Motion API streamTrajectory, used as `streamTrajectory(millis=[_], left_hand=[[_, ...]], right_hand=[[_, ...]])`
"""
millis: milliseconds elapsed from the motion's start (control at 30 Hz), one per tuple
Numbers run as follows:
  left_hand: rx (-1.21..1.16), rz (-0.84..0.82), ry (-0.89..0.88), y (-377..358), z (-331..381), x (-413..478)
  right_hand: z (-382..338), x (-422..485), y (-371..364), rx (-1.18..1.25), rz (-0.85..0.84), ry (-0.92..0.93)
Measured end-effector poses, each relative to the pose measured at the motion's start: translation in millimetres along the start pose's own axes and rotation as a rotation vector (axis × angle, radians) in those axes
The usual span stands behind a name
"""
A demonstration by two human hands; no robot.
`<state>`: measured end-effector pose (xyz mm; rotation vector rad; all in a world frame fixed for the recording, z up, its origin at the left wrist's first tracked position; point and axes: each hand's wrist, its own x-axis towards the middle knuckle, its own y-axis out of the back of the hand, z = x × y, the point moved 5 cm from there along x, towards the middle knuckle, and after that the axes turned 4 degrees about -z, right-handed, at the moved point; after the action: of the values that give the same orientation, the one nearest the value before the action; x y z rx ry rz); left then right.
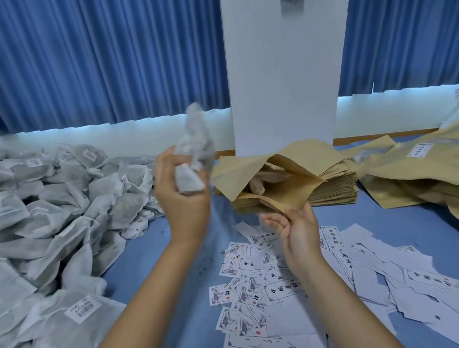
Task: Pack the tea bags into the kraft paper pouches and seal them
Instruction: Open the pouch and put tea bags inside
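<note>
L hand (182, 196) is closed round a bunch of tea bags (194, 154), raised above the table (404, 215) just left of the open pouch (287, 185). The bunch is blurred, so can't count it; looks like 2 or more. R hand (296, 229) pinches the pouch's near lip, thumb on top, pulling it down so the mouth gapes toward the L hand, prob. to give the bags a clear way in. Pale shapes show inside the pouch: likely bags, can't be sure. The pouch lies on the stack (334, 190) of flat pouches, which keeps it at hand and props the mouth up off the table.

Bag pile (46, 204) sits on the L side, near the L hand, so each grab is a short reach. Labels (272, 283) lie scattered in front, under the R wrist. Labelled pouches (428, 169) are heaped far R, just beside the stack; they look filled, but sealed or not I can't tell.

Step in hand, I'd judge: filling. Next calls for pushing the bunch into the mouth w/o crumpling the lip. Sealing not yet done on this 1.
</note>
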<state>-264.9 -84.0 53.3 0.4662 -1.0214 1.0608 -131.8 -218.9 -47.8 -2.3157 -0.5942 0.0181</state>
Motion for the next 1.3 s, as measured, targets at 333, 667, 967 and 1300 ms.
streamTrajectory(millis=[333,667,967,1300], left_hand=[[0.830,-1.069,-0.025,-109.4,-5.5,-33.8],[1.197,-1.138,0.301,-117.8,-57.8,-16.2],[0.856,-1.223,0.238,-109.1,24.5,-52.1],[1.044,-1.005,0.468,-105.6,-50.9,-42.2]], right_hand=[[8.8,-11.9,-10.5,-0.164,0.018,-0.033],[21.7,-22.4,-25.7,-0.116,-0.105,-0.110],[20.2,-18.4,-13.6,-0.334,0.019,-0.015],[27.3,-22.1,-19.2,-0.342,-0.118,-0.207]])
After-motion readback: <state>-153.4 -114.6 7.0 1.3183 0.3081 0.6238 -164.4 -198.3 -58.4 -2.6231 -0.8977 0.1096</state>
